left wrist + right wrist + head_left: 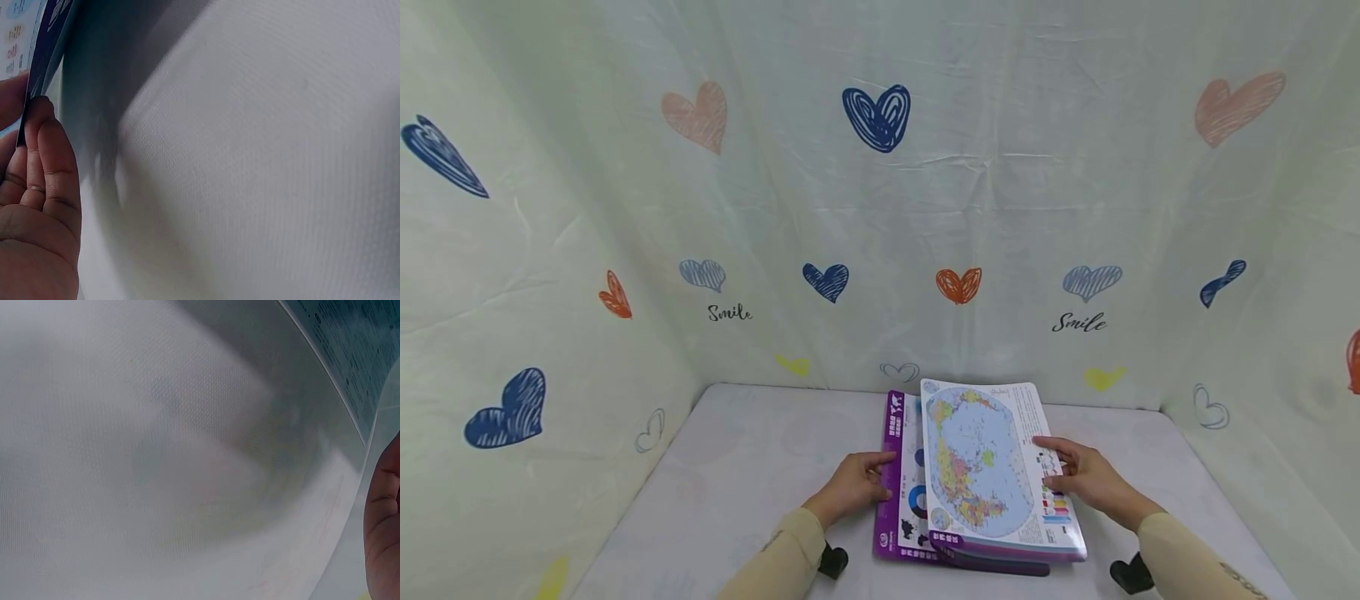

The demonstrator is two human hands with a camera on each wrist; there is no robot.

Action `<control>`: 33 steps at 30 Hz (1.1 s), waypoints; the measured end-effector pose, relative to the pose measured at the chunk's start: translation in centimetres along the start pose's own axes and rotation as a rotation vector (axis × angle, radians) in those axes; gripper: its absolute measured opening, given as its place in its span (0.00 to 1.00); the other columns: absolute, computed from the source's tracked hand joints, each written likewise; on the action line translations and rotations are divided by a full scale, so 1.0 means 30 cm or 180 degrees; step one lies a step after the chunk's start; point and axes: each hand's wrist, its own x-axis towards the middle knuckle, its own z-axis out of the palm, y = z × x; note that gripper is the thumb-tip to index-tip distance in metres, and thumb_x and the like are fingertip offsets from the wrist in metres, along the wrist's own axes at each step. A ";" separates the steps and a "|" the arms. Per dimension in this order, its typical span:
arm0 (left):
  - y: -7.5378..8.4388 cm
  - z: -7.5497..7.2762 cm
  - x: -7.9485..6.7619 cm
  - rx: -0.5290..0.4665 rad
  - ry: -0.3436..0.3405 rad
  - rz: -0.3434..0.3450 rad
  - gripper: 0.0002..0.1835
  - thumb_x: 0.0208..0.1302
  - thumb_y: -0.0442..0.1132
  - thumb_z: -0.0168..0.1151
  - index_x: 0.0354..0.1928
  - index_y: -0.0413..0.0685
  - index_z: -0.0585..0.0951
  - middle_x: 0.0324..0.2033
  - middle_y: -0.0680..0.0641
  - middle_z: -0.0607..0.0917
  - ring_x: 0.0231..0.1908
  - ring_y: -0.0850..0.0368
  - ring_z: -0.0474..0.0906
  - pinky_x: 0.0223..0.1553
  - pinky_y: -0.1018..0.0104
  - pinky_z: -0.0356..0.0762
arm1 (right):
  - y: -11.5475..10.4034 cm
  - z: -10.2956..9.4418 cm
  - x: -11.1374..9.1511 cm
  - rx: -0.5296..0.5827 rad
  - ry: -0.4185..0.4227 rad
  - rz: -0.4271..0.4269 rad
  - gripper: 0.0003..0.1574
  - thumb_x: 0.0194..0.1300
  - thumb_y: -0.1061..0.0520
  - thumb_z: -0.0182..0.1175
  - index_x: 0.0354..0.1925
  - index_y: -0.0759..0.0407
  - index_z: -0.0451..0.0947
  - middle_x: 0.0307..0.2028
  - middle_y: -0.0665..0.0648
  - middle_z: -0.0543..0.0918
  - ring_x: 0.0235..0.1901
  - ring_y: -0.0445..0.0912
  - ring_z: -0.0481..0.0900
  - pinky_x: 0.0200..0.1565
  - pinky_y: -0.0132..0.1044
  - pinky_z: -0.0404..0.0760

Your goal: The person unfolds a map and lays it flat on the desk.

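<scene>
Fingers of the left hand (853, 485) pinch the purple-edged map (908, 471) at its 9 o'clock side. The white map (981, 462) overlaps it toward 3 o'clock, and the right hand (1088, 481) grips that sheet's 3 o'clock edge. Both are over the table (775, 450). Stacking looks partly done: one covers much of the other, but their edges are not yet flush, leaving the purple strip bare.

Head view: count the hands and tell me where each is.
2. The left hand pinches the left edge of the purple-bordered chart; the right hand holds the right edge of the world map.
</scene>
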 end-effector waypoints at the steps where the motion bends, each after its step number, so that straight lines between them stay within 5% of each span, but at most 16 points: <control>1: -0.001 -0.003 0.000 0.0006 0.0001 0.0007 0.33 0.44 0.24 0.67 0.58 0.40 0.74 0.33 0.45 0.76 0.29 0.55 0.77 0.29 0.64 0.78 | 0.000 -0.001 0.000 0.0000 0.0006 -0.0003 0.42 0.49 0.57 0.70 0.63 0.51 0.67 0.54 0.60 0.72 0.40 0.49 0.75 0.38 0.37 0.79; 33: -0.019 -0.150 -0.063 0.0290 0.0052 -0.0067 0.32 0.47 0.28 0.66 0.60 0.42 0.73 0.37 0.45 0.77 0.31 0.54 0.76 0.31 0.63 0.78 | -0.015 -0.036 -0.016 -0.0069 0.0011 -0.0001 0.43 0.51 0.57 0.68 0.64 0.52 0.65 0.54 0.61 0.72 0.40 0.49 0.74 0.39 0.38 0.77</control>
